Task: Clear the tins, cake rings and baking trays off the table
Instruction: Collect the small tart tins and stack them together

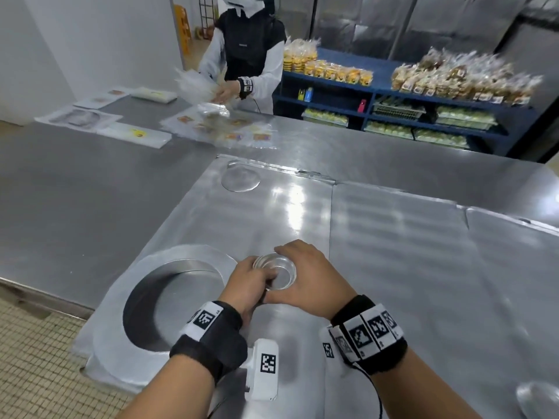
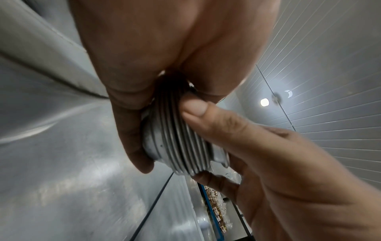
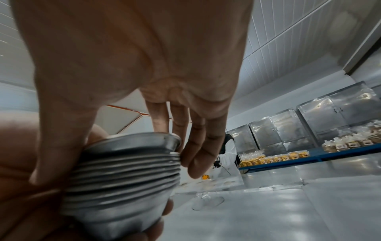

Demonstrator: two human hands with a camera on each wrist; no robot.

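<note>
Between the two hands, above the near part of the baking trays, sits a nested stack of small tins (image 1: 276,273). The left hand (image 1: 249,281) curls around the stack's left side and underneath it, fingers wrapped on the ridged rims. The right hand (image 1: 305,275) closes over the stack from the right, thumb on the near side and fingers (image 3: 193,146) bent down against the far side; the right wrist view shows the rims (image 3: 125,169) pressed between thumb and fingers. In the left wrist view the stack (image 2: 181,143) lies tilted, held from both sides, with the right thumb (image 2: 198,110) across its rims. Whether the stack's bottom touches the tray cannot be told.

Just left of the stack, a large cake ring (image 1: 169,300) lies flat on a tray (image 1: 272,213). Beyond the stack, near the tray's far edge, lies a single shallow tin (image 1: 240,178). Right of the stack more trays (image 1: 408,252) lie edge to edge, and another round tin (image 1: 537,399) shows at the near right corner. All of this rests on a steel table (image 1: 75,192).

Far past the stack, a second person (image 1: 248,52) handles clear bags (image 1: 199,86) at the table's far side, with sheets and packets (image 1: 133,137) spread nearby. Right of that person stand blue shelves (image 1: 393,98) filled with bagged bread.
</note>
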